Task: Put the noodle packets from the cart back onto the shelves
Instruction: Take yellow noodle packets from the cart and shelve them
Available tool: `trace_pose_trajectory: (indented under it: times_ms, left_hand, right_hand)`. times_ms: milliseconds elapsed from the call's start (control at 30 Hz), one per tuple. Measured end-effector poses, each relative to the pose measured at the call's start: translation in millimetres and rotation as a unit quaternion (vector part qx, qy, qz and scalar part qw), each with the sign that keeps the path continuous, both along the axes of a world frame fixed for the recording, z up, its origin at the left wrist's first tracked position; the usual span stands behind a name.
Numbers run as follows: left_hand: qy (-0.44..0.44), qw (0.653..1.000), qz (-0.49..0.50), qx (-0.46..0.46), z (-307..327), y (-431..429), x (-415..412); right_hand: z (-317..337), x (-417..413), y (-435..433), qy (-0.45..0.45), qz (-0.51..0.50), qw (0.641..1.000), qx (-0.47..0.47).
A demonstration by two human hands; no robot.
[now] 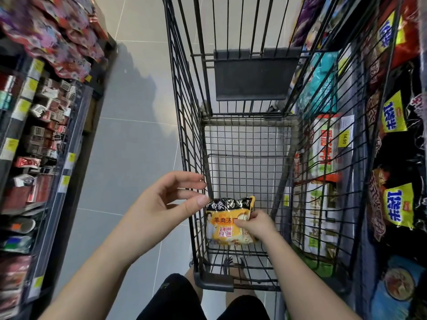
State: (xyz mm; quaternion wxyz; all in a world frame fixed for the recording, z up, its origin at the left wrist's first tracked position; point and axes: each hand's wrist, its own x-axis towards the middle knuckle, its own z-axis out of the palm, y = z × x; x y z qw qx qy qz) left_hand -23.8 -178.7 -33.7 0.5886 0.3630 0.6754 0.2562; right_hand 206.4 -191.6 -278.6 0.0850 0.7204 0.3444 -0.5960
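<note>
Inside the wire cart [196, 144], the right hand [256, 224] grips a yellow noodle packet [225, 224]; the left hand [161, 204] hovers open alongside.

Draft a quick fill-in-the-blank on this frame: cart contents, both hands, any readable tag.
1. The black wire shopping cart holds exactly ____ yellow-and-black noodle packet.
2. The right hand grips that packet, while the left hand holds ____.
3. The yellow price tag seen through the cart's right wall reads ____.
Missing words: one; nothing; 14.90.
</note>
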Motion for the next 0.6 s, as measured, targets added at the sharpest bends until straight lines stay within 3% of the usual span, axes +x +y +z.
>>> trace_pose_trajectory:
  times_ms: [367, 600]
  left_hand:
    - [0.000, 1.000, -0.005, -0.010, -6, -4, -2]
    - [-0.003, 1.000, -0.015, -0.019, -14, -4, 3]
  right_hand:
    - [9, -5, -2, 0.093, -0.040, 0.995, -0.011]
    - [32, 21, 7, 0.107, -0.064, 0.992, 0.036]
